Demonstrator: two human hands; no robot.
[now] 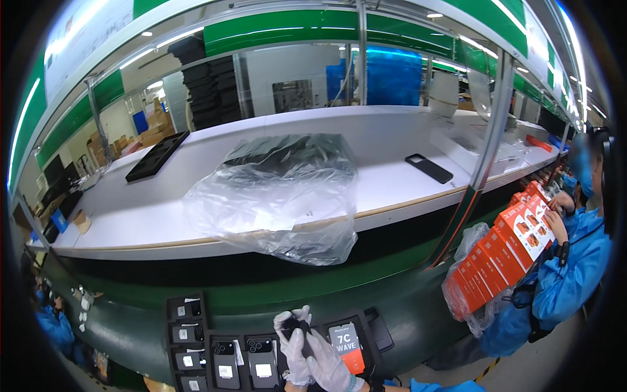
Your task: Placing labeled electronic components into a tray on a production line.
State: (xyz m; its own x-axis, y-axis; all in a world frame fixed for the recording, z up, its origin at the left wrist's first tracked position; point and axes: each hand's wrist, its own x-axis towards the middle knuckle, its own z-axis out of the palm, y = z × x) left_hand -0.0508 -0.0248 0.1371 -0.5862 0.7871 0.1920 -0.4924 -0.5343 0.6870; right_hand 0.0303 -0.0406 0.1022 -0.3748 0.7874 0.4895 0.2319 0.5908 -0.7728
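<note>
My left hand [294, 353] and my right hand [326, 360], both in thin white gloves, meet at the lower middle. Their fingers close around a small black object [296, 324], mostly hidden, whose kind I cannot make out. Just left of them, two dark phones [225, 368] with white labels lie in a black tray [206, 353]. By my right hand, a flat grey, white and orange package [346, 340] rests in a black compartment. Farther left, a black tray [171, 312] holds several small dark items with white labels.
Beyond the green belt [261, 287] is a white bench [392, 130] with a clear plastic bag [287, 202], a black phone-sized frame [428, 168] and a long black tray [157, 157]. At right, a co-worker in blue [575, 261] handles several orange boxes [490, 261]. A metal post [493, 130] stands between.
</note>
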